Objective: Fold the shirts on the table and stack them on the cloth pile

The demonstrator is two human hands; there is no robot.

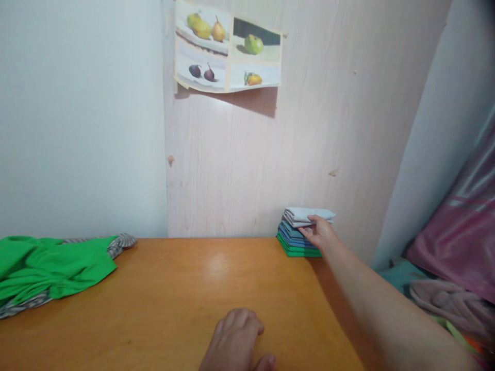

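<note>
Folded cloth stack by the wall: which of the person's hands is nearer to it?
Right. The right hand is at the folded cloth stack, pinching the pale grey cloth on top; the left hand is apart from it, nearer the camera.

On my feed the wooden tabletop (185, 278) at six o'clock looked smooth, with a soft sheen. At four I saw matt folded cloths (292, 234); at eight, rumpled matt green cloth (65, 270); at three, glossy, satiny pink fabric (460, 237); at twelve, a paper sheet (229, 56) against a wood-grained panel (247, 159).
</note>
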